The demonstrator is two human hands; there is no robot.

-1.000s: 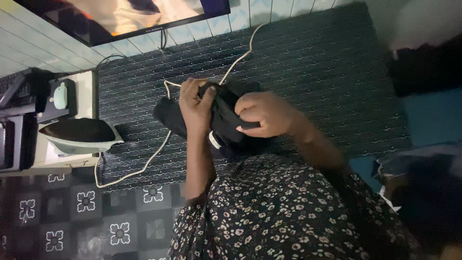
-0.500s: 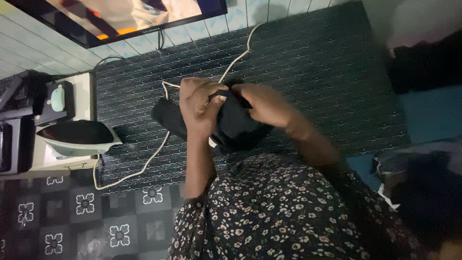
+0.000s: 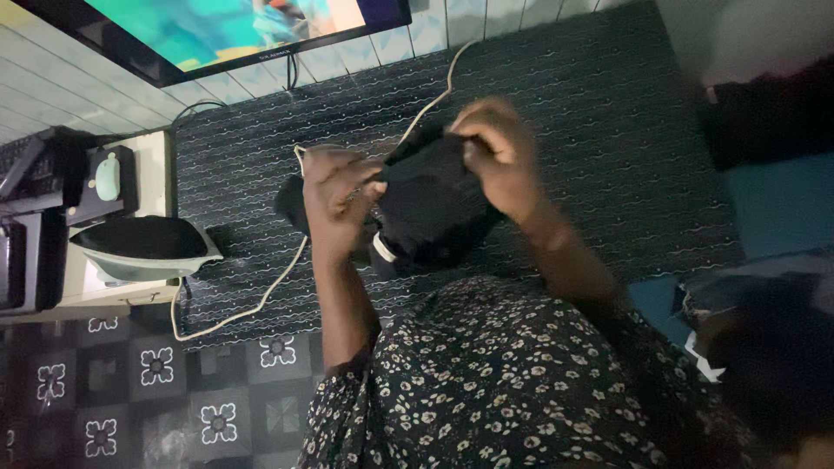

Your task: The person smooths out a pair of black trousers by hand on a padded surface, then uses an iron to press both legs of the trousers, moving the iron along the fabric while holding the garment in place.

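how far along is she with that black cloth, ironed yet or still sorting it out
Done: nothing looks pressed; the iron sits parked on the side stand, its cord trailing across the patterned mat.
In hand: the left hand and right hand hold the black garment bunched above the mat.
Left: it is not laid flat on the mat.

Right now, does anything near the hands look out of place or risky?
Yes. The clothes iron rests on the small side table, and its pale cord trails loose in loops across the dark patterned mat, passing under the black garment held up in both hands. The cord could snag.
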